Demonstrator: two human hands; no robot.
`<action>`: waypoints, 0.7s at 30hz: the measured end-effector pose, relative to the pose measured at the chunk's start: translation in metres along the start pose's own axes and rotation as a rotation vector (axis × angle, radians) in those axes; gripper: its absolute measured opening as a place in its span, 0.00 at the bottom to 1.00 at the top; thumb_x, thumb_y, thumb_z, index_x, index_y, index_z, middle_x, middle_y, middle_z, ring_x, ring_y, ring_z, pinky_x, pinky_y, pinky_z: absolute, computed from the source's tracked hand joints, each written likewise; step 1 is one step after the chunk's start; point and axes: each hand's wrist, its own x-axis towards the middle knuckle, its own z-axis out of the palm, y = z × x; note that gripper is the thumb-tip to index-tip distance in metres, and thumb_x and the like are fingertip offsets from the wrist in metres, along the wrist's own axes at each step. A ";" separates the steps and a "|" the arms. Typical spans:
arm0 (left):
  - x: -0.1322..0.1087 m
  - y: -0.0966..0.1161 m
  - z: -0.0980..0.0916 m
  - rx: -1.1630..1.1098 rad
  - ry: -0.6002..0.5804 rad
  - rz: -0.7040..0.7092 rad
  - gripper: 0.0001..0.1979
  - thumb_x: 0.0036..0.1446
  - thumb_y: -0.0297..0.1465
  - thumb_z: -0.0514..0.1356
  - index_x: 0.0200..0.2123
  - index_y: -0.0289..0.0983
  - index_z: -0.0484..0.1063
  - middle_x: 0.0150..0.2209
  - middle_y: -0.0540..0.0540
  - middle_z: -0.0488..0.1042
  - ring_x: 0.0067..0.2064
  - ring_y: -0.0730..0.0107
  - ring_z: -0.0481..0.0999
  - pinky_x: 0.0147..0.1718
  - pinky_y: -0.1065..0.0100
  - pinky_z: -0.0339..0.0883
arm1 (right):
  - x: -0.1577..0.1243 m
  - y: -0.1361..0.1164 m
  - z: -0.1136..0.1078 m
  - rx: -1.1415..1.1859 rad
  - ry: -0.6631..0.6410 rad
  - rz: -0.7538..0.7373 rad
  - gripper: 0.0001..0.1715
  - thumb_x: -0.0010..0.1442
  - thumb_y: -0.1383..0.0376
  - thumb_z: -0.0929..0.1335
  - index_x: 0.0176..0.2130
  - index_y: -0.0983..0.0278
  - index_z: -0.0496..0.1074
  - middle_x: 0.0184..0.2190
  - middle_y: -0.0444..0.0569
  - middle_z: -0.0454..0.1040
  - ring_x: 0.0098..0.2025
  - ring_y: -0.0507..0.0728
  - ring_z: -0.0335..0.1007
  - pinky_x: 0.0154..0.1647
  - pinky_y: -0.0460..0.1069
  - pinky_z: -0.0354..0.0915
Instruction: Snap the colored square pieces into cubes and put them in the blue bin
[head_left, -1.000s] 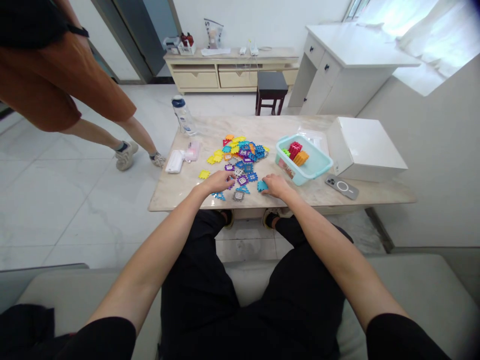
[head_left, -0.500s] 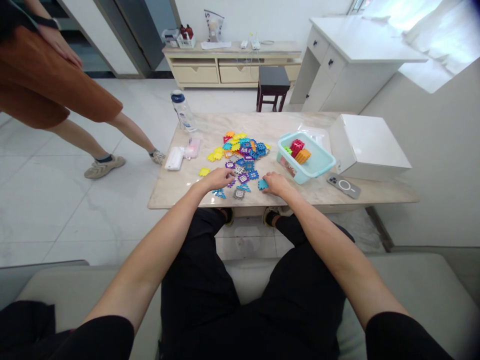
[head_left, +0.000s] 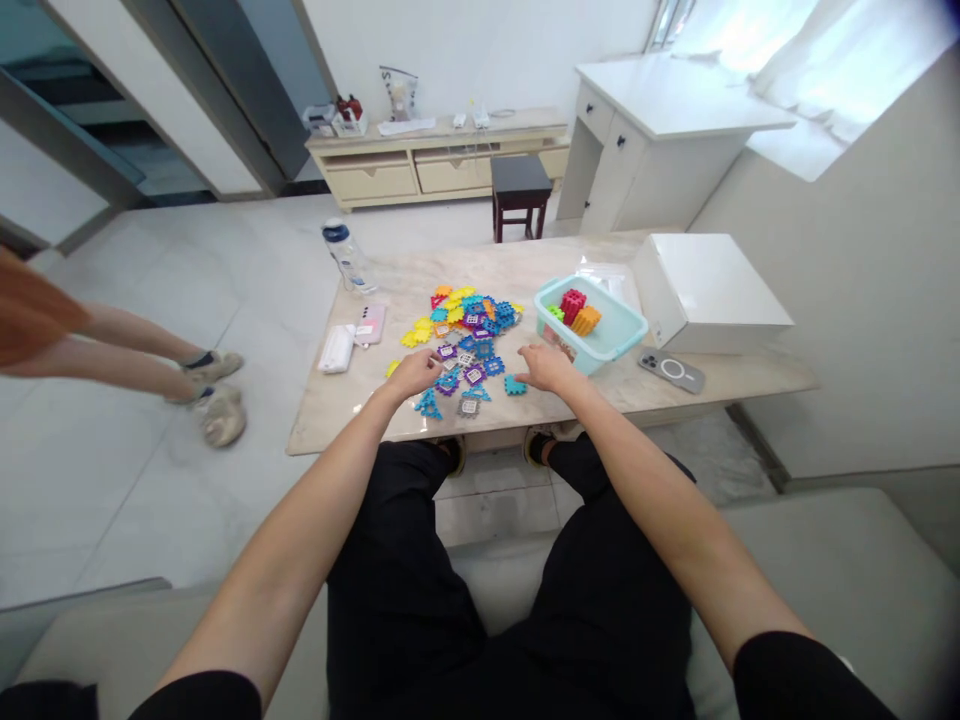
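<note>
Interlocking plastic tiles (head_left: 480,349) in blue, purple, yellow and other colours lie in a loose heap on the table. At the heap's left edge is my left hand (head_left: 415,374), fingers bent and slightly apart beside purple and grey tiles; no held tile shows. My right hand (head_left: 547,368) hovers with fingers apart just above and right of a single teal tile (head_left: 515,385), which lies flat. Close behind that hand stands a light-blue plastic basket (head_left: 628,349) with stacks of red tiles (head_left: 573,302) and orange tiles (head_left: 586,320) inside.
On the table's left are a water bottle (head_left: 349,258), a pink phone (head_left: 370,325) and a white tissue pack (head_left: 337,348). To the right sit a white box (head_left: 720,285) and a grey phone (head_left: 671,370). Another person's legs (head_left: 135,350) are at far left.
My right hand has lifted off the teal tile, leaving it on the table. My left hand has drawn slightly left. The other person has moved left, and my view has shifted.
</note>
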 end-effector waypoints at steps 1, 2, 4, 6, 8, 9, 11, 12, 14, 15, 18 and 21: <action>0.005 0.002 0.001 -0.004 0.021 -0.014 0.16 0.64 0.32 0.61 0.50 0.36 0.85 0.48 0.37 0.89 0.50 0.49 0.87 0.52 0.60 0.78 | -0.003 0.004 -0.007 0.025 -0.005 0.032 0.34 0.76 0.50 0.73 0.70 0.67 0.75 0.67 0.68 0.79 0.70 0.73 0.76 0.68 0.60 0.72; 0.010 0.004 0.003 -0.011 0.041 -0.025 0.16 0.64 0.32 0.61 0.50 0.36 0.84 0.47 0.37 0.88 0.49 0.49 0.87 0.52 0.59 0.79 | -0.006 0.009 -0.013 0.045 -0.021 0.058 0.34 0.76 0.50 0.73 0.70 0.67 0.75 0.67 0.69 0.79 0.70 0.73 0.77 0.67 0.60 0.73; 0.021 0.011 0.008 -0.033 0.081 -0.036 0.15 0.63 0.32 0.62 0.50 0.37 0.84 0.46 0.38 0.88 0.49 0.50 0.86 0.53 0.59 0.79 | -0.013 0.019 -0.021 0.067 -0.080 0.078 0.35 0.76 0.51 0.73 0.72 0.69 0.74 0.68 0.69 0.79 0.70 0.73 0.77 0.69 0.60 0.72; 0.032 0.018 0.012 -0.065 0.130 -0.030 0.15 0.64 0.32 0.63 0.51 0.38 0.83 0.48 0.39 0.88 0.51 0.52 0.86 0.55 0.59 0.78 | -0.020 0.027 -0.024 0.071 -0.173 0.057 0.36 0.78 0.51 0.72 0.73 0.70 0.74 0.69 0.69 0.78 0.71 0.72 0.76 0.72 0.60 0.70; 0.040 0.025 0.015 -0.097 0.194 -0.020 0.17 0.66 0.32 0.61 0.54 0.37 0.82 0.54 0.38 0.87 0.54 0.54 0.85 0.58 0.59 0.77 | -0.026 0.031 -0.024 0.077 -0.291 0.023 0.37 0.78 0.51 0.72 0.74 0.70 0.73 0.72 0.67 0.76 0.74 0.72 0.74 0.73 0.58 0.69; 0.044 0.027 0.017 -0.110 0.229 -0.018 0.18 0.67 0.32 0.59 0.57 0.36 0.81 0.57 0.37 0.86 0.55 0.54 0.84 0.59 0.59 0.77 | -0.029 0.031 -0.024 0.081 -0.346 0.010 0.37 0.78 0.50 0.72 0.74 0.69 0.73 0.73 0.66 0.75 0.74 0.72 0.74 0.73 0.58 0.69; 0.050 0.032 0.020 -0.126 0.283 -0.021 0.21 0.68 0.30 0.57 0.60 0.34 0.79 0.60 0.35 0.83 0.55 0.56 0.84 0.60 0.59 0.77 | -0.031 0.028 -0.026 0.094 -0.417 -0.011 0.38 0.77 0.49 0.73 0.74 0.68 0.74 0.74 0.65 0.74 0.74 0.72 0.75 0.71 0.58 0.72; 0.053 0.034 0.022 -0.131 0.295 -0.024 0.22 0.68 0.29 0.57 0.61 0.34 0.78 0.60 0.35 0.83 0.53 0.56 0.84 0.59 0.59 0.77 | -0.031 0.025 -0.028 0.103 -0.420 -0.024 0.38 0.76 0.48 0.73 0.74 0.68 0.75 0.73 0.65 0.75 0.73 0.72 0.75 0.70 0.58 0.72; 0.058 0.037 0.029 -0.136 0.289 -0.030 0.22 0.67 0.29 0.58 0.61 0.33 0.78 0.57 0.35 0.83 0.50 0.57 0.84 0.57 0.59 0.77 | -0.030 0.020 -0.031 0.119 -0.366 -0.054 0.38 0.77 0.48 0.72 0.74 0.67 0.74 0.72 0.66 0.76 0.72 0.72 0.76 0.70 0.58 0.72; 0.061 0.039 0.032 -0.137 0.278 -0.031 0.22 0.66 0.28 0.59 0.61 0.33 0.78 0.56 0.36 0.84 0.49 0.58 0.84 0.56 0.59 0.77 | -0.028 0.018 -0.033 0.124 -0.321 -0.067 0.38 0.78 0.49 0.71 0.75 0.68 0.74 0.72 0.66 0.76 0.72 0.72 0.76 0.71 0.58 0.72; 0.070 0.045 0.043 -0.128 0.249 -0.030 0.21 0.66 0.28 0.60 0.60 0.34 0.78 0.54 0.36 0.84 0.49 0.57 0.84 0.58 0.58 0.77 | -0.024 0.015 -0.032 0.117 -0.214 -0.081 0.37 0.79 0.51 0.69 0.76 0.69 0.71 0.71 0.68 0.76 0.73 0.73 0.76 0.72 0.59 0.70; 0.079 0.050 0.050 -0.113 0.211 -0.019 0.21 0.66 0.28 0.61 0.60 0.34 0.79 0.55 0.36 0.84 0.51 0.55 0.84 0.59 0.57 0.76 | -0.023 0.017 -0.027 0.114 -0.258 -0.076 0.37 0.79 0.50 0.70 0.75 0.70 0.72 0.71 0.69 0.77 0.72 0.73 0.76 0.71 0.59 0.71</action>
